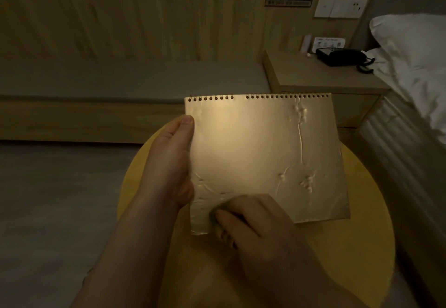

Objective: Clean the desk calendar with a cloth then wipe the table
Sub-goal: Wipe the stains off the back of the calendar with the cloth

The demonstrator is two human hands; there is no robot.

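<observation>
Our left hand (169,162) grips the desk calendar (263,153) by its left edge, our right hand (248,220) presses a cloth (218,208) on its lower-left corner — unwiped face lies up-right, spiral edge topmost.

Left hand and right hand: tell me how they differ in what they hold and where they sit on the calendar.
The left hand grips the desk calendar by its left edge, thumb up near the spiral binding; the right hand pinches a dark cloth against the calendar's lower left corner. The left hand steadies the calendar; the right hand wipes it. Both touch the calendar, above the round yellow table.
</observation>
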